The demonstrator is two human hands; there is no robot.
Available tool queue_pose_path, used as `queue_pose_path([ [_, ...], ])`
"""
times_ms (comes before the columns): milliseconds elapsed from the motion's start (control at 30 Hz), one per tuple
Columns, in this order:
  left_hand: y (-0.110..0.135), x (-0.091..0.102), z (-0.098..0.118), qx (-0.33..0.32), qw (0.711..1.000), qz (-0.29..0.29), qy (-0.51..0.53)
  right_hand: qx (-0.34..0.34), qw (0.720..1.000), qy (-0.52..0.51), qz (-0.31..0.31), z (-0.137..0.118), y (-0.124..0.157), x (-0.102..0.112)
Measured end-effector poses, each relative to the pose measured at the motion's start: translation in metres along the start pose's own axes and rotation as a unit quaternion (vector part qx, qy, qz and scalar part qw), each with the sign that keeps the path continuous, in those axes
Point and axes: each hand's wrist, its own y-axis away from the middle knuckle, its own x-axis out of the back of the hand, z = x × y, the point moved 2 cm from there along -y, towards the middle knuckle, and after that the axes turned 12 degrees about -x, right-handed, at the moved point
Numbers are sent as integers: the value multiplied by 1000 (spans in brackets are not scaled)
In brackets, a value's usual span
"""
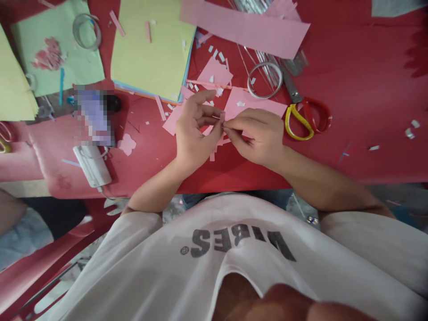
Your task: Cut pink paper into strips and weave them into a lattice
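My left hand (195,131) and my right hand (257,133) meet over the red table (368,111), both pinching a small pink paper piece (222,117) between thumbs and fingers. The left hand's index finger sticks out while the others curl. Under the hands lie pink paper sheets (254,106) and several small pink scraps (214,154).
Scissors (306,117) with yellow and red handles lie just right of my right hand. A tape ring (265,79) lies behind the hands, another (87,30) on green paper at the far left. A yellow paper stack (152,44), a long pink sheet (244,26) and a white device (92,165) are around.
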Motion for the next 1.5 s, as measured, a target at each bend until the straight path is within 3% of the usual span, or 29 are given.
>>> queue_pose_path([
  [300,1,-3,-20,-22,998,37,51,35,998,44,-15,4,0,-1],
  [600,-6,3,-3,-7,999,-3,38,56,998,24,-36,-1,-8,5],
  [833,-6,3,9,28,1000,-14,3,-47,990,-127,30,-2,-13,5],
  [1033,-5,3,12,29,999,-31,-2,-81,988,-131,32,5,-11,1],
  [1267,-3,2,10,5,998,1,57,-135,981,-128,47,4,-9,1],
  [1500,-2,0,22,8,998,-8,54,-201,966,-161,19,5,-8,1],
])
